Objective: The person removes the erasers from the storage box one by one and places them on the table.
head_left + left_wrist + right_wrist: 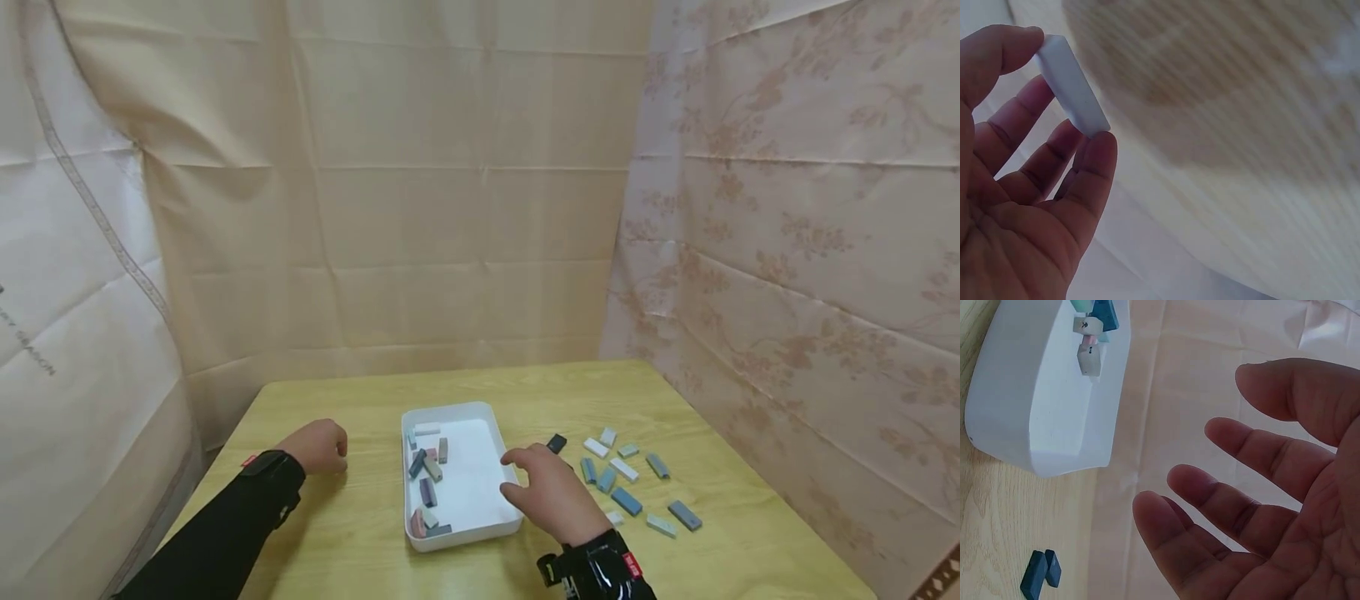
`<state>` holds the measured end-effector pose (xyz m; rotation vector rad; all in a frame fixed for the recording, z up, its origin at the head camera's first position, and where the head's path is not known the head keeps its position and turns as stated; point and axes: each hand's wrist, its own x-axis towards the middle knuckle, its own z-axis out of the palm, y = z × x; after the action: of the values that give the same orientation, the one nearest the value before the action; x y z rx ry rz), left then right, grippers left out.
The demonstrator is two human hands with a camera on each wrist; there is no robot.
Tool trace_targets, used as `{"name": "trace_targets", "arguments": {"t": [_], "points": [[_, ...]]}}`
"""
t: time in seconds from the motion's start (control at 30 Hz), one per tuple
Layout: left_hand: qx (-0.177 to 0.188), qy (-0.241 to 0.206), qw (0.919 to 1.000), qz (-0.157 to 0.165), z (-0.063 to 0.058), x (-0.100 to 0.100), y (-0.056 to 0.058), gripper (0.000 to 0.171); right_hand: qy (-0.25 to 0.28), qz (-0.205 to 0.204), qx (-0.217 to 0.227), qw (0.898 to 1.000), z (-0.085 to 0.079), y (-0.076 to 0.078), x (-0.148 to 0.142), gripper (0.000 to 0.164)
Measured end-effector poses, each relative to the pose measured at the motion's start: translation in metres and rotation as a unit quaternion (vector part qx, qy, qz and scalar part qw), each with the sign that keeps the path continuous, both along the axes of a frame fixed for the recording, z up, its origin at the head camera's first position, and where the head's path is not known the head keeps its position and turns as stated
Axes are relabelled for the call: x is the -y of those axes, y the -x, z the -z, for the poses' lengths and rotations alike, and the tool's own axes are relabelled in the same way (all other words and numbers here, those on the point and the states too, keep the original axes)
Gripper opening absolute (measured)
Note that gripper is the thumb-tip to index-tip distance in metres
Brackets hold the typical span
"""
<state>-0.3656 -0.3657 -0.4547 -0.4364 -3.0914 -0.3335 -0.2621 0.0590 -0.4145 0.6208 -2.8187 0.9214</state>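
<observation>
My left hand (pixel 315 447) is over the table to the left of a white tray (pixel 476 483). In the left wrist view it pinches a small white rectangular block (pixel 1074 87) between thumb and fingertips; the head view hides this block. My right hand (pixel 555 496) hovers by the tray's right edge, fingers spread and slightly bent, with nothing between them. Inside the tray, mostly along its left side, lie several small blocks, among them a purple-grey block (pixel 428 492) and a white block (pixel 427 429).
Several loose blocks lie right of the tray, including a blue block (pixel 626 501), a grey-blue block (pixel 685 515) and a black block (pixel 557 443). They rest on a light wooden table (pixel 337 533). Cloth curtains (pixel 420 208) hang behind and beside it.
</observation>
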Motion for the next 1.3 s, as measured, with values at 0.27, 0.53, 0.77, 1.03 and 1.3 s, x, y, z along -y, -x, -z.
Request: {"name": "trace_targets", "arguments": {"t": [0.27,0.53,0.77,1.03,1.3], "points": [[0.014,0.002,0.9994,-0.033,0.006,0.009,-0.010,0.021,0.000,-0.002,0.004,1.000,0.000,-0.001,0.000,0.032],[-0.007,0.014,0.9999,0.004,-0.005,-0.008,0.000,0.015,-0.011,0.003,0.001,1.000,-0.001,0.000,0.000,0.033],[-0.059,0.027,0.9944,0.083,-0.035,-0.084,0.012,0.020,-0.007,0.005,0.014,1.000,-0.002,-0.001,0.001,0.032],[-0.001,0.100,0.9787,0.179,-0.049,-0.184,0.031,0.026,-0.012,0.012,0.013,1.000,-0.001,0.001,-0.003,0.032],[0.044,0.210,0.9647,0.153,-0.023,-0.204,0.051,0.022,-0.007,0.013,0.005,1.000,-0.005,-0.002,-0.010,0.032]]}}
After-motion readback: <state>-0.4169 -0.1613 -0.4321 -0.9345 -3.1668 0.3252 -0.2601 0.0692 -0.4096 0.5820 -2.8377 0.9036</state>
